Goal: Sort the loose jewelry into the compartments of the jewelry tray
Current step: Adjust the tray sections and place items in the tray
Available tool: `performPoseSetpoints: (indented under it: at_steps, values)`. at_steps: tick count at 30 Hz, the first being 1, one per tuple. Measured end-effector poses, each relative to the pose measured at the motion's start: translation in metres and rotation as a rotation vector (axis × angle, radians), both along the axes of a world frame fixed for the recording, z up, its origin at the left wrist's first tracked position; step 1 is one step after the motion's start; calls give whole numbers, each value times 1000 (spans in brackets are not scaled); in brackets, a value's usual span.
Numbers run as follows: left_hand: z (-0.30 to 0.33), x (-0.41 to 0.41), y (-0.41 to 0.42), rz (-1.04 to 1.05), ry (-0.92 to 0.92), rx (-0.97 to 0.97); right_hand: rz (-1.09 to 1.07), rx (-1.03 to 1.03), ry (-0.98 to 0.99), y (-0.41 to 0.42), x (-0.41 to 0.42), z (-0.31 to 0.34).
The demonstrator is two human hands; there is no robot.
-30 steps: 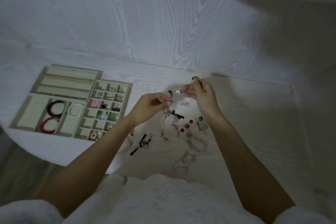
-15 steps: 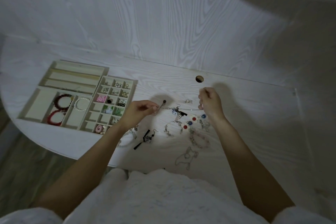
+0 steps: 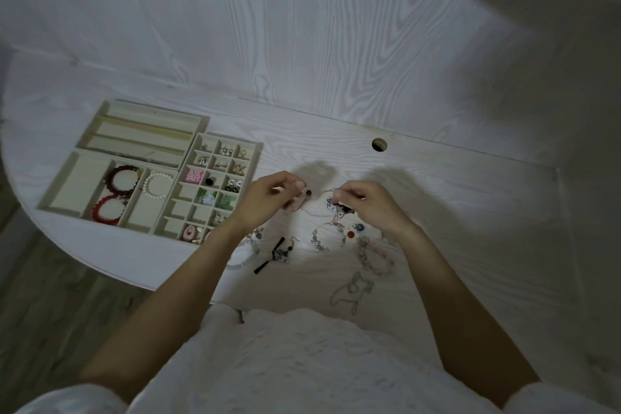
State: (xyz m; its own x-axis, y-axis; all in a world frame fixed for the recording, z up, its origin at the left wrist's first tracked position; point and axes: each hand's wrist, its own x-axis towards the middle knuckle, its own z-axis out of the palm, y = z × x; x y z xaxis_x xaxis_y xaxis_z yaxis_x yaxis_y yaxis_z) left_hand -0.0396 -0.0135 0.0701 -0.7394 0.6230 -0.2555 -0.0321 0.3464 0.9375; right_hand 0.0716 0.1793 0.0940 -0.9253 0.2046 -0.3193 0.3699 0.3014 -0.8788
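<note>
person in a white textured top, kinda fuzzy or lacy looking fabric, short white sleeves ending above the elbows, 2 bare forearms, no watch or rings that show, dim bluish light

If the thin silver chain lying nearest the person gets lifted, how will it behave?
The silver chain lies in loose kinked loops on the table, so it would probably hang limp. Its fine links look light, and may snag the beaded bracelet close beside it.

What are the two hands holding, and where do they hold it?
The left hand pinches one end of a thin silvery chain with a dark bead; the right hand pinches its other end. What kind of jewelry it is cannot be told.
</note>
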Motion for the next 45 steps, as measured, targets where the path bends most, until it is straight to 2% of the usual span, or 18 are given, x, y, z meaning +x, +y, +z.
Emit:
performPoseSetpoints:
  at_steps: [3,5,10,17,21,25,26,30,31,33,37,40,42,45]
  values:
    - [-20,-6,-15,-186,60,-191,-155,-46,24,11,5,4]
    - [-32,-6,-22,-215,73,-239,-227,-31,39,16,9,4]
    - [-32,-3,-17,26,98,-77,-399,17,72,26,16,0]
    - [-27,-9,0,147,13,7,-536,112,88,25,18,-10]
    - [-25,-10,11,97,1,-44,-507,98,176,23,20,-5]
    - [-21,-13,17,42,68,-85,-514,244,243,26,17,1]
    - [-20,-14,19,11,100,-128,-525,193,267,28,16,3]
    - [-23,-20,21,-193,328,-327,-610,-292,344,27,15,19]
    - [-23,-21,21,-203,372,-353,-644,-323,336,28,15,21]
    - [-26,-23,21,-203,447,-388,-656,-244,296,31,16,22]
    - [-24,-23,25,-265,604,-356,-517,-40,169,32,19,18]
    - [-19,-20,32,-334,728,-546,-411,27,101,27,19,22]
    - [-14,-17,37,-338,693,-600,-386,51,100,24,17,27]
    - [2,-8,48,-349,513,-329,-376,43,137,22,13,36]
